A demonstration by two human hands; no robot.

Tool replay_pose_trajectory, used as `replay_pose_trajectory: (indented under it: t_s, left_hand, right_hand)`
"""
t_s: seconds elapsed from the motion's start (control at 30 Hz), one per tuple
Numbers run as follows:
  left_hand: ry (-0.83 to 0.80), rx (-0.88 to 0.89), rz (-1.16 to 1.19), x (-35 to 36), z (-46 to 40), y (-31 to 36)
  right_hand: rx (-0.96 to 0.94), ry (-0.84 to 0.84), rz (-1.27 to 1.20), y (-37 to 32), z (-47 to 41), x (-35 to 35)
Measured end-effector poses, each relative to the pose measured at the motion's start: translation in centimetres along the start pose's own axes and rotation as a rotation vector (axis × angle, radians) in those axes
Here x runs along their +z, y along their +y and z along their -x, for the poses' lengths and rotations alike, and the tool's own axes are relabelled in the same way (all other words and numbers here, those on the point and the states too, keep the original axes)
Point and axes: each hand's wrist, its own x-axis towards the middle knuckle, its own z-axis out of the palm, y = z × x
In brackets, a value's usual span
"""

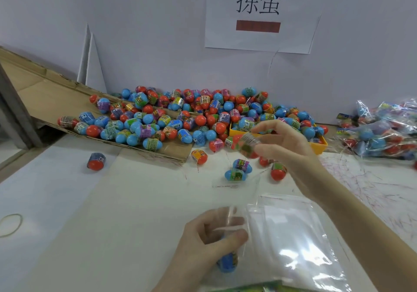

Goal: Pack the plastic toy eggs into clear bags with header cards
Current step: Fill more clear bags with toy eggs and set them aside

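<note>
Left hand (211, 238) curled round clear bag (234, 224) mouth, blue egg (228, 263) already inside. Right hand (282, 142) pinching red egg (247, 145) above table. Advisable: spread bag mouth wide, lower egg narrow end first.

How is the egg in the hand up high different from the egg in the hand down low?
The right hand pinches a blurred egg with a red end in open air; the left hand grips a blue egg, seemingly inside a clear bag. Both eggs wear printed wrap bands.
</note>
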Motion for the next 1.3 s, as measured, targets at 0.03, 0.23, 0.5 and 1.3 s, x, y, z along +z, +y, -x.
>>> replay_pose_trajectory:
  t_s: [0.03,0.23,0.5,1.3]
  left_hand:
    - [-0.004,0.0,0.008,0.1,0.1,0.0]
    - [-0.022,0.073,-0.029,0.4,0.3,0.0]
    - [0.01,0.13,-0.006,0.6,0.3,0.0]
    - [0.011,0.072,-0.022,0.8,0.3,0.3]
  right_hand:
    - [-0.026,-0.058,0.019,-0.6,0.9,-0.1]
    - [-0.201,-0.232,0.803,-0.4,3.2,0.4]
    - [-0.228,-0.334,1.177,-0.4,3.0,0.7]
    - [-0.045,-0.528,0.933,-0.2,3.7,0.1]
